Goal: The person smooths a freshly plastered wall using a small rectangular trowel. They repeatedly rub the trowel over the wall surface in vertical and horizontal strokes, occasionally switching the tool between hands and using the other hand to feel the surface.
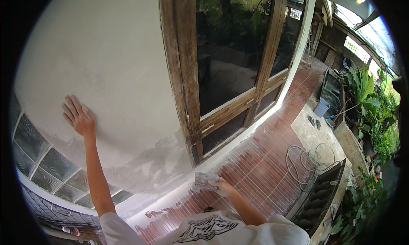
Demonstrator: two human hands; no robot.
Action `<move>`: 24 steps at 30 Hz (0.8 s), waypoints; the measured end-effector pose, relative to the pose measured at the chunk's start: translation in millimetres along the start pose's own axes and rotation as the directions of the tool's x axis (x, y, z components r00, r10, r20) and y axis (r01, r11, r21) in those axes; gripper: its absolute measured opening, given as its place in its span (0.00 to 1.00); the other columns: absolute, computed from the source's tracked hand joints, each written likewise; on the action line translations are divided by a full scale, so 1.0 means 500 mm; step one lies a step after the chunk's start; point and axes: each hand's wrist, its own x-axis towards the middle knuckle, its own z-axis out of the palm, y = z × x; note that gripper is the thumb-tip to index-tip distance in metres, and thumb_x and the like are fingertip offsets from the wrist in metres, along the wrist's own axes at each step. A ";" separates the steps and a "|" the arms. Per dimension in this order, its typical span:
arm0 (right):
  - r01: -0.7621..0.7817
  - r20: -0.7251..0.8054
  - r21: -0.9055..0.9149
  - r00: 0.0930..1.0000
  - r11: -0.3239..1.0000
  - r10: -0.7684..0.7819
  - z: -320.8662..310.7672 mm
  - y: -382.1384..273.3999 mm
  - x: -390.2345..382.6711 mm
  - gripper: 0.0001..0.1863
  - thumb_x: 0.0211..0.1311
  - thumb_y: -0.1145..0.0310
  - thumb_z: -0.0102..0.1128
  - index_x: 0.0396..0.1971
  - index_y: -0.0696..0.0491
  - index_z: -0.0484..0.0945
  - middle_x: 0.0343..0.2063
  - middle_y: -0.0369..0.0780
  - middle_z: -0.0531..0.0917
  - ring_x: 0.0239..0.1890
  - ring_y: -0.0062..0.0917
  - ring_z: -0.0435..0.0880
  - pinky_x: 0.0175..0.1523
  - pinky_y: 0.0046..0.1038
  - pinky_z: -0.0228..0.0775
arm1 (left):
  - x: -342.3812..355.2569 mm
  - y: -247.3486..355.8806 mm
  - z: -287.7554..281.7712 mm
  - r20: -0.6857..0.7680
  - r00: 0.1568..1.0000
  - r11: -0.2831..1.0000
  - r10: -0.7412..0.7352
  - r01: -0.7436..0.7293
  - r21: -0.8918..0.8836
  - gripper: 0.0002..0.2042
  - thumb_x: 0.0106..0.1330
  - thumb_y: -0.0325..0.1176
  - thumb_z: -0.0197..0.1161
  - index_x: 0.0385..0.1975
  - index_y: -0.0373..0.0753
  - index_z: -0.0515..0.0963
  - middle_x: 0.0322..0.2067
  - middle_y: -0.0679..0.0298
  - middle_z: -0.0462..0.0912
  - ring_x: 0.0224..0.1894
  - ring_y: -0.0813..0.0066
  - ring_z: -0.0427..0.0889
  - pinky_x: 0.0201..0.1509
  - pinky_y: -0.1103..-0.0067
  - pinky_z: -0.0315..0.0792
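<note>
My left hand (81, 119) lies flat against the pale plastered wall (106, 44), fingers stretched out, above a row of glass blocks (51, 164). Lower down, by the foot of the wooden door frame (181, 74), my right hand (223, 188) grips a flat, dusty grey pad (206, 180) that looks like sandpaper or a sanding block. Its fingers wrap over the near edge of the pad. Grey, uneven patches (157, 159) mark the lower wall beside the frame. Whether the pad touches anything cannot be made out.
White dust streaks the red tiled floor (272, 155). To the right lie a coiled hose (304, 164) and a pair of dark slippers (314, 122). A blue-grey bin (321, 107) and green plants (366, 91) stand farther off. Dark glass panes (230, 53) fill the wooden doors.
</note>
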 end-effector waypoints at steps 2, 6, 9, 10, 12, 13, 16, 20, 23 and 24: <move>-0.010 -0.068 -0.088 0.998 0.996 0.004 -0.013 0.014 0.016 0.25 0.70 0.70 0.56 0.64 0.59 0.68 0.61 0.44 0.76 0.62 0.33 0.77 0.68 0.34 0.68 | -0.018 0.000 -0.004 0.011 1.000 1.000 0.005 -0.005 -0.005 0.26 0.77 0.40 0.40 0.73 0.43 0.58 0.74 0.61 0.57 0.75 0.52 0.54 0.76 0.58 0.47; -0.118 0.070 0.384 0.993 0.916 0.098 -0.036 0.028 0.044 0.27 0.75 0.58 0.50 0.66 0.58 0.66 0.62 0.46 0.75 0.63 0.37 0.75 0.69 0.37 0.67 | -0.076 -0.003 -0.014 0.052 0.999 1.000 0.013 -0.013 -0.018 0.26 0.76 0.39 0.41 0.72 0.40 0.60 0.74 0.59 0.57 0.75 0.51 0.54 0.76 0.57 0.46; -0.172 0.209 0.592 0.976 0.787 0.055 -0.038 0.028 0.059 0.26 0.75 0.58 0.46 0.64 0.60 0.67 0.59 0.48 0.77 0.61 0.39 0.77 0.66 0.43 0.70 | -0.131 -0.013 -0.021 0.077 0.996 0.999 0.037 -0.035 -0.025 0.26 0.76 0.38 0.42 0.71 0.39 0.61 0.73 0.58 0.58 0.75 0.51 0.53 0.76 0.57 0.45; -0.196 0.253 0.612 0.966 0.767 0.045 -0.034 0.028 0.064 0.26 0.75 0.58 0.46 0.64 0.61 0.67 0.59 0.49 0.77 0.62 0.39 0.77 0.66 0.44 0.70 | -0.152 -0.016 -0.024 0.084 0.996 0.999 0.038 -0.036 -0.023 0.26 0.75 0.38 0.43 0.71 0.39 0.62 0.73 0.58 0.58 0.75 0.50 0.53 0.76 0.57 0.45; -0.289 0.326 0.647 0.941 0.705 0.088 -0.022 0.028 0.075 0.27 0.75 0.58 0.47 0.64 0.62 0.66 0.60 0.49 0.76 0.63 0.40 0.75 0.66 0.46 0.69 | -0.199 -0.024 -0.033 0.112 0.993 0.999 0.024 -0.021 -0.027 0.25 0.75 0.38 0.42 0.70 0.38 0.64 0.73 0.56 0.58 0.75 0.49 0.53 0.76 0.56 0.44; -0.225 0.169 0.496 0.972 0.838 0.161 -0.014 0.029 0.082 0.27 0.76 0.57 0.46 0.65 0.61 0.66 0.61 0.48 0.76 0.63 0.38 0.75 0.67 0.42 0.68 | -0.222 -0.028 -0.038 0.119 0.993 0.999 0.023 -0.020 -0.028 0.25 0.75 0.38 0.42 0.70 0.38 0.64 0.73 0.56 0.59 0.75 0.48 0.53 0.76 0.55 0.44; -0.158 -0.081 0.163 0.982 0.974 0.172 0.012 0.036 0.107 0.28 0.76 0.55 0.45 0.66 0.59 0.65 0.63 0.45 0.75 0.63 0.33 0.76 0.69 0.35 0.67 | -0.283 -0.042 -0.049 0.136 0.990 0.999 0.031 -0.027 -0.034 0.25 0.75 0.38 0.42 0.69 0.37 0.65 0.72 0.54 0.60 0.74 0.45 0.53 0.76 0.53 0.43; -0.103 -0.106 0.062 0.988 0.993 0.109 0.041 0.057 0.138 0.26 0.76 0.57 0.48 0.65 0.58 0.67 0.60 0.44 0.77 0.61 0.30 0.78 0.67 0.33 0.69 | -0.319 -0.054 -0.049 0.147 0.988 0.998 0.041 -0.035 -0.044 0.25 0.75 0.39 0.41 0.69 0.36 0.65 0.72 0.54 0.60 0.75 0.45 0.53 0.76 0.53 0.43; -0.111 -0.303 -0.007 0.947 0.994 0.103 0.062 0.093 0.157 0.23 0.75 0.61 0.51 0.63 0.58 0.68 0.57 0.43 0.80 0.57 0.30 0.81 0.62 0.31 0.73 | -0.329 -0.058 -0.044 0.154 0.987 0.998 0.047 -0.040 -0.050 0.25 0.75 0.39 0.42 0.69 0.37 0.65 0.72 0.54 0.59 0.75 0.44 0.52 0.76 0.52 0.43; -0.109 -0.353 -0.023 0.931 0.994 0.094 0.072 0.107 0.165 0.23 0.75 0.63 0.50 0.63 0.59 0.67 0.57 0.45 0.80 0.56 0.33 0.82 0.61 0.32 0.75 | -0.334 -0.060 -0.044 0.171 0.983 0.997 0.059 -0.049 -0.061 0.25 0.75 0.40 0.42 0.69 0.37 0.66 0.72 0.55 0.59 0.75 0.44 0.52 0.76 0.51 0.42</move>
